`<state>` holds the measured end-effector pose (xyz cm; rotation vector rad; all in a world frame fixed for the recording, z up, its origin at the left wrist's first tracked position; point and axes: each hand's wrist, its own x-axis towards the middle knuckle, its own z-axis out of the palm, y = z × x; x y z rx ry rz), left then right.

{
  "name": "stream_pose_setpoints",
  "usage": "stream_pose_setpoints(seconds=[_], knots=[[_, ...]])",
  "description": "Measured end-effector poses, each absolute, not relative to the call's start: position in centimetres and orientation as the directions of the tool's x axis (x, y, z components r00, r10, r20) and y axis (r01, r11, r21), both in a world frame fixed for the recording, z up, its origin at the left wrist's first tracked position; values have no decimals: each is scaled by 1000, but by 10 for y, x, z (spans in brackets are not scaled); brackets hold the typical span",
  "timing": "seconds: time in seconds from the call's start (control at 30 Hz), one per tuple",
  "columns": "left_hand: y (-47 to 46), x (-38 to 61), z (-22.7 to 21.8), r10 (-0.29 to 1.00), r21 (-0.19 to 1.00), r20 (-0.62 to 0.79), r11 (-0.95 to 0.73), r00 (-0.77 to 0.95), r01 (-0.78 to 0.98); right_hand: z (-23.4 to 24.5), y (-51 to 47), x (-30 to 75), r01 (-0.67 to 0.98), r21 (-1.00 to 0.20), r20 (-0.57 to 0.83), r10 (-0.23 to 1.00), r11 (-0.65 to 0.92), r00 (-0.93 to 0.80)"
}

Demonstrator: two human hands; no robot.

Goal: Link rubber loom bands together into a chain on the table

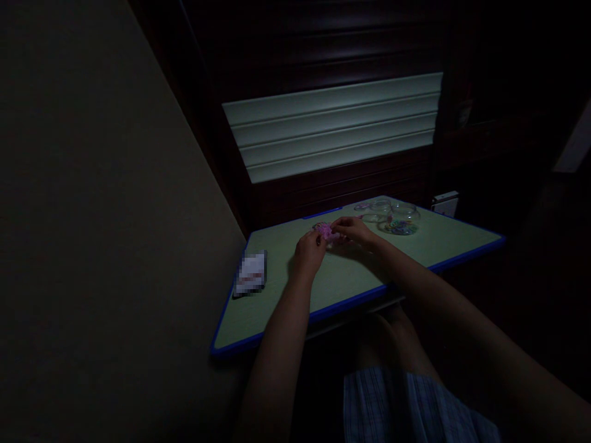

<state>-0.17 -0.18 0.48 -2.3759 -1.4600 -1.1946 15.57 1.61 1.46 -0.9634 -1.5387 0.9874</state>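
On the table (247, 323), seen in the head view, a pink piece (325, 231) is held between both hands, set just beyond the left hand (310, 251) and just left of the right hand (351, 230). It appears to be pinched at its near side by the left fingertips and at its right side by the right ones, though the grip is partly hidden by knuckles and dim light. Whether it is borne by the tabletop or lifted slightly cannot be told.

From here, the piece could be pulled out of shape or dropped if it were tugged unevenly by the two hands. Fine parts could be misjudged, since so little light is cast on them (the brightest patch is given by the pale shutter (341, 126) behind). The jar (401, 221), by which coloured bits (399, 228) are held, is placed near the right wrist; were that hand swung outward, it might be knocked and the bits scattered. Less risk is posed by the pixelated item (250, 272), which is left well apart, near the table's left edge.
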Motion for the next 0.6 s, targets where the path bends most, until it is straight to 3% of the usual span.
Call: stream_pose_setpoints(seconds=[0.17, 0.6], knots=[[-1, -2, 4, 718, 276, 653, -520, 239, 809, 12, 20, 156, 84, -909, 386, 900, 408, -202], [1, -2, 2, 699, 234, 658, -543, 280, 806, 3, 28, 155, 127, -900, 372, 887, 416, -272]])
